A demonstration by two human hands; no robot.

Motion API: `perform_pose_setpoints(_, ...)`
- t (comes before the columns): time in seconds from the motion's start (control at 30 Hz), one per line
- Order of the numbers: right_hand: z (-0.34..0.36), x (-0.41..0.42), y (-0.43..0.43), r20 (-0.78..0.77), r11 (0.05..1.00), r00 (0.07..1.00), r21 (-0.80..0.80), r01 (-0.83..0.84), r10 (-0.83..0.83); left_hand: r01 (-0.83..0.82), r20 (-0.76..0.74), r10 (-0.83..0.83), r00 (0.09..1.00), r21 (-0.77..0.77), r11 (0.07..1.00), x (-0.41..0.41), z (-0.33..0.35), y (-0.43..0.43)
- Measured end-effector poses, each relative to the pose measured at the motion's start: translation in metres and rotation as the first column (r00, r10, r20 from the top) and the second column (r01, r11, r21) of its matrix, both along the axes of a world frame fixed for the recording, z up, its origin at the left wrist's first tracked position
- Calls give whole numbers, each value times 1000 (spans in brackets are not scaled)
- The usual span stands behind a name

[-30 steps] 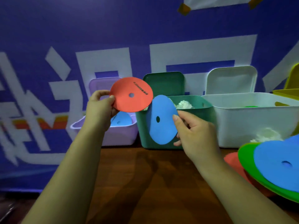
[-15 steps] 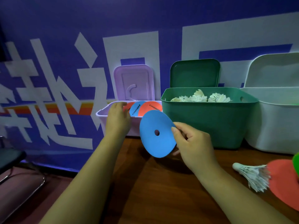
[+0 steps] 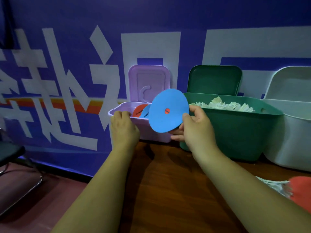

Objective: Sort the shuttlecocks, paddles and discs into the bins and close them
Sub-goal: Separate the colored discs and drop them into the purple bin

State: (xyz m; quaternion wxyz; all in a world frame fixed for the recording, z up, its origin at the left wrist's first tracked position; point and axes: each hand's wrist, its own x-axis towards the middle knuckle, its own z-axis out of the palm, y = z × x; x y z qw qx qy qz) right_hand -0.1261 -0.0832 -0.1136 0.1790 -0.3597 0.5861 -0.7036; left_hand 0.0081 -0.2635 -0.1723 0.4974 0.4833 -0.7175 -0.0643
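My right hand (image 3: 196,125) pinches the blue disc (image 3: 168,113) by its right edge, tilted just over the purple bin (image 3: 149,134). My left hand (image 3: 123,126) grips the bin's near-left rim. I'd tip it flat onto the discs (image 3: 139,111) inside (the lid (image 3: 149,79) stands open behind), then release.

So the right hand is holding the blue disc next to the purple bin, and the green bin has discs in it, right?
Not quite. The head view shows the green bin holds white shuttlecocks, not discs. The rest is right: the right hand holds the blue disc next to the purple bin.
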Motion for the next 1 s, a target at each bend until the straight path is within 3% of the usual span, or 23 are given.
perform_pose_setpoints(0.1, 24, 2, -41, -4, 1000, 1000, 5, 21, -21, -7, -18, 8, 1000, 29, 1000, 2, -2, 2)
perform_pose_setpoints(0.2, 28, 6, -73, 42, 984, 997, 162, -71, 65, 4, -35, -2, 999, 65, 998, 4, -1, 4)
perform_pose_setpoints(0.27, 15, 10, -80, -61, 956, 993, 284, -77, 98, 20, -40, -17, 999, 78, 997, 5, 0, 5)
perform_pose_setpoints(0.43, -31, 14, -51, -143, 927, 985, 374, -41, 101, 88, 5, -88, 996, 20, 996, -2, -2, 7)
perform_pose_setpoints(0.6, -45, -2, -3, -191, 914, 976, 404, -17, 103, 235, 178, -223, 958, -50, 971, -19, 3, 30)
perform_pose_setpoints(0.7, -34, -13, 39, -215, 931, 974, 364, 17, 67, 404, 299, -363, 883, -90, 910, -26, 8, 46)
perform_pose_setpoints(0.87, -13, -32, 133, -300, 951, 953, 286, 117, -27, 651, 573, -474, 669, -144, 745, -53, 23, 93)
perform_pose_setpoints(1.0, -18, -58, 210, -369, 930, 916, 256, 265, -160, 765, 571, -654, 497, 67, 640, -93, 34, 160)
